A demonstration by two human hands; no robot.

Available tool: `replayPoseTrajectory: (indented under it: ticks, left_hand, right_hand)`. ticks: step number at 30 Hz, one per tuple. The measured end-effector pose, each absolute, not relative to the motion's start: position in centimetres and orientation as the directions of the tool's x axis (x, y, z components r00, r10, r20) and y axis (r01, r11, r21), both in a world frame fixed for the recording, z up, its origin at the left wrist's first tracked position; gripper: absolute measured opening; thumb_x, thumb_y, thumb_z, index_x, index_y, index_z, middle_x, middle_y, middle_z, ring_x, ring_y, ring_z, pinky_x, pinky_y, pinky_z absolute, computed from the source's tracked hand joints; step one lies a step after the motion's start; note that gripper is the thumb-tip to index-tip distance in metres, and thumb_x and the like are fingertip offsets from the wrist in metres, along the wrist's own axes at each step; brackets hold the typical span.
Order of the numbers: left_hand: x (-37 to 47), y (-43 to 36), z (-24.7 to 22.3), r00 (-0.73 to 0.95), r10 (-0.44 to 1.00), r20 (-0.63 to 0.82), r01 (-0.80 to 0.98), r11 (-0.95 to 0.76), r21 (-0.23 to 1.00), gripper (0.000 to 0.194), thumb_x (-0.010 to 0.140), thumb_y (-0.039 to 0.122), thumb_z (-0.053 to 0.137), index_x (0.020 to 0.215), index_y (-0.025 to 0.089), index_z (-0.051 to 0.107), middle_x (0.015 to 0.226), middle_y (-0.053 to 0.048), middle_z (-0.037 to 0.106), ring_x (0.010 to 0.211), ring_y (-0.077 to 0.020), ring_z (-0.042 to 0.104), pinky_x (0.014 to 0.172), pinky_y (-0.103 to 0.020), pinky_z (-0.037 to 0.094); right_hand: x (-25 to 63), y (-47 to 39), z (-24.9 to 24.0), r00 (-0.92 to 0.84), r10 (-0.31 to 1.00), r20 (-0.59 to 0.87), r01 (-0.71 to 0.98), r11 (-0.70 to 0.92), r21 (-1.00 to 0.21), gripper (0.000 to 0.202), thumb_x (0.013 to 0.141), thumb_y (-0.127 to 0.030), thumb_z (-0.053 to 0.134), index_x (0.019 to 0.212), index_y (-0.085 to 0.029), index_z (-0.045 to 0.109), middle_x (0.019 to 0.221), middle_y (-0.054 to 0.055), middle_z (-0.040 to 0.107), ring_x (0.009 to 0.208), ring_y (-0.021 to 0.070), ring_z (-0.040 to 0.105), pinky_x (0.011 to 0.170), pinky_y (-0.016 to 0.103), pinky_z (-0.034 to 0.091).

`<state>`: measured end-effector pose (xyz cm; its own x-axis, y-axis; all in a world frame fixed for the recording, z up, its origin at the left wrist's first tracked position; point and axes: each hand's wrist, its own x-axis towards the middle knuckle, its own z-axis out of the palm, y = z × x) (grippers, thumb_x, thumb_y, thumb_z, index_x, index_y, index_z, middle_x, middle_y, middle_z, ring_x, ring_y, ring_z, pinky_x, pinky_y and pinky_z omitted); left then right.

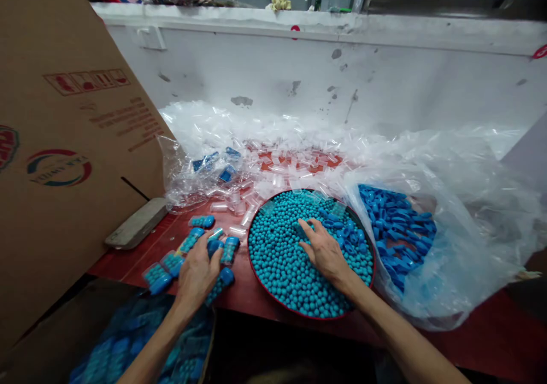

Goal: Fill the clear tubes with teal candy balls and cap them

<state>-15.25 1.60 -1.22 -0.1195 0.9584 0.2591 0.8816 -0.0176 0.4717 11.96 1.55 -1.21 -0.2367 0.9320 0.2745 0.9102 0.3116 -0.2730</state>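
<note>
My left hand (199,273) is over the red table, its fingers curled around a small clear container with a blue cap (215,247). Several similar blue-capped containers (159,277) filled with turquoise balls lie around that hand. On the right, my right hand (325,254) reaches into a round, red-rimmed tray (251,258) full of turquoise balls (286,276). Its thumb and fingers are bent around a small clear container (301,232) among the balls, partly hidden by the fingers. Loose blue plastic pieces (352,237) lie on the balls beside my right hand.
A clear bag (457,258) with blue plastic parts (397,230) lies right of the tray. Many clear empty tubes (273,182) are heaped behind it. At left stands a large cardboard box (85,122) by a grey block (137,224). Filled containers (115,350) lie below the table edge.
</note>
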Motion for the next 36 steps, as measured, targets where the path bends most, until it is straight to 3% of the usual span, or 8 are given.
replayPoseTrajectory:
  ticks: [3,7,11,14,18,23,31,36]
  left_hand:
    - [-15.3,2.0,-1.7,-0.087,0.908,0.410,0.957,-0.038,0.287,0.039,0.079,0.033,0.038,0.111,0.012,0.046,0.100,-0.013,0.055,0.096,-0.0273,0.049,0.084,-0.040,0.037]
    - [-10.8,1.4,-1.7,0.112,0.897,0.428,0.885,-0.286,0.367,0.027,0.081,0.027,0.037,0.101,0.016,0.052,0.095,-0.009,0.057,0.091,-0.0227,0.051,0.084,-0.037,0.039]
    - [-4.6,1.5,-1.7,0.266,0.909,0.322,0.688,-0.412,0.598,0.028,0.081,0.021,0.038,0.107,0.019,0.049,0.101,-0.007,0.057,0.093,-0.0187,0.052,0.084,-0.032,0.040]
    - [-1.2,3.4,-2.2,0.264,0.944,0.196,0.646,-0.324,0.691,0.034,0.077,0.017,0.044,0.110,0.017,0.047,0.103,-0.008,0.057,0.093,-0.0173,0.053,0.083,-0.029,0.040]
    - [0.5,6.6,-3.2,0.162,0.983,0.082,0.709,-0.174,0.683,0.033,0.072,0.016,0.050,0.105,0.013,0.050,0.090,-0.008,0.061,0.086,-0.0181,0.056,0.077,-0.029,0.040]
    - [0.7,8.0,-3.6,0.179,0.983,0.033,0.762,-0.160,0.627,0.026,0.072,0.022,0.052,0.096,0.015,0.053,0.080,-0.008,0.062,0.077,-0.0195,0.057,0.070,-0.028,0.040]
    - [0.2,5.7,-2.8,0.370,0.904,0.215,0.715,-0.425,0.555,0.012,0.072,0.027,0.051,0.082,0.020,0.051,0.083,-0.001,0.054,0.070,-0.0147,0.053,0.067,-0.025,0.039]
    - [0.1,5.7,-2.6,0.460,0.879,0.123,0.636,-0.423,0.645,0.014,0.072,0.027,0.051,0.085,0.022,0.048,0.073,0.002,0.056,0.064,-0.0139,0.053,0.063,-0.023,0.038]
  right_hand:
    - [12.4,4.1,-1.1,-0.268,0.935,0.232,0.949,0.298,-0.106,0.045,0.078,-0.022,0.051,0.122,-0.025,0.041,0.116,0.010,0.047,0.097,0.0257,0.046,0.078,0.039,0.040]
    - [12.5,4.8,-1.4,-0.317,0.924,0.214,0.945,0.328,-0.017,0.024,0.082,-0.019,0.045,0.104,-0.023,0.054,0.091,0.008,0.056,0.085,0.0222,0.045,0.071,0.034,0.035]
    - [13.9,3.6,-2.2,-0.317,0.910,0.268,0.938,0.343,-0.056,0.021,0.085,-0.017,0.039,0.092,-0.021,0.058,0.083,0.006,0.056,0.081,0.0200,0.045,0.071,0.031,0.034]
    - [15.0,3.4,-2.7,-0.311,0.907,0.284,0.918,0.364,-0.156,0.018,0.084,-0.018,0.041,0.093,-0.019,0.056,0.088,0.006,0.054,0.083,0.0185,0.047,0.073,0.030,0.037]
    - [14.5,4.4,-2.6,-0.258,0.917,0.305,0.915,0.333,-0.228,0.025,0.082,-0.017,0.043,0.107,-0.016,0.049,0.096,0.007,0.052,0.089,0.0180,0.047,0.076,0.029,0.040]
    - [12.6,5.0,-1.8,-0.254,0.950,0.182,0.951,0.280,-0.131,0.019,0.084,-0.017,0.039,0.097,-0.017,0.053,0.092,0.007,0.053,0.086,0.0181,0.049,0.073,0.029,0.041]
    - [17.5,1.7,-1.5,-0.166,0.964,0.207,0.909,0.231,-0.348,0.025,0.084,-0.019,0.042,0.107,-0.020,0.052,0.098,0.003,0.055,0.087,0.0134,0.052,0.077,0.023,0.041]
    - [22.9,1.9,-0.3,-0.169,0.979,0.112,0.963,0.188,-0.191,0.032,0.081,-0.011,0.040,0.107,-0.024,0.055,0.102,0.004,0.057,0.090,0.0160,0.052,0.078,0.026,0.039]
